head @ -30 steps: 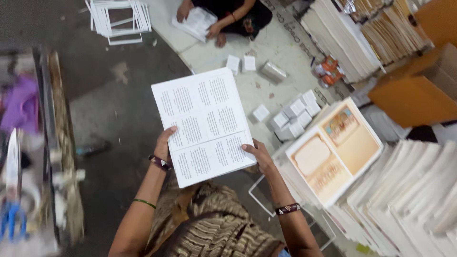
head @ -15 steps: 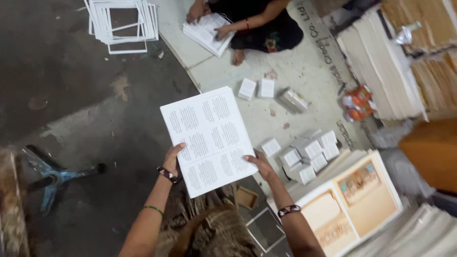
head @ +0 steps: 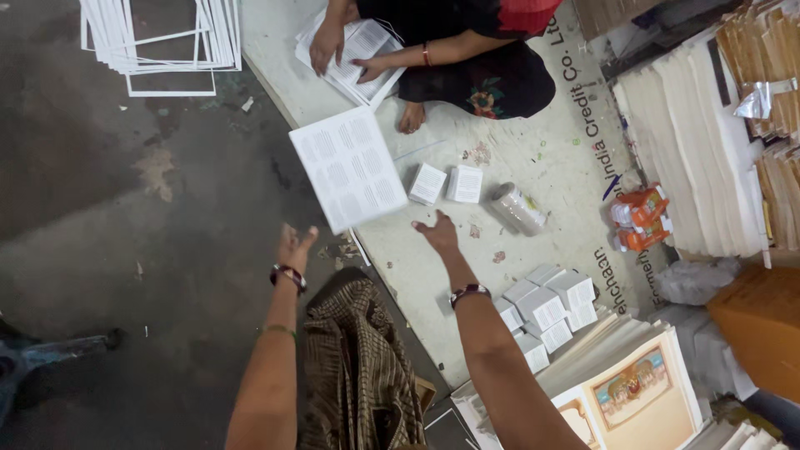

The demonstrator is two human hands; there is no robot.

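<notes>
A white printed sheet [head: 350,167] with rows of small label blocks lies apart from both my hands, just beyond them over the edge of a pale floor mat [head: 533,158]. My left hand [head: 293,248] is open over the dark floor, below the sheet's near corner. My right hand [head: 437,233] is open too, fingers spread over the mat, right of the sheet. Neither hand holds anything. Two small white label stacks [head: 446,183] sit just past my right hand.
Another person [head: 467,58] sits at the top, both hands on a pile of printed sheets [head: 350,54]. A tape roll [head: 517,208], several small white stacks [head: 546,312], orange packets [head: 637,218], white cut frames [head: 158,37], paper piles [head: 692,158] and picture prints [head: 625,392] surround me.
Both hands held the printed sheet before; now they have let go and it lies farther away toward the seated person. The view has shifted forward.
</notes>
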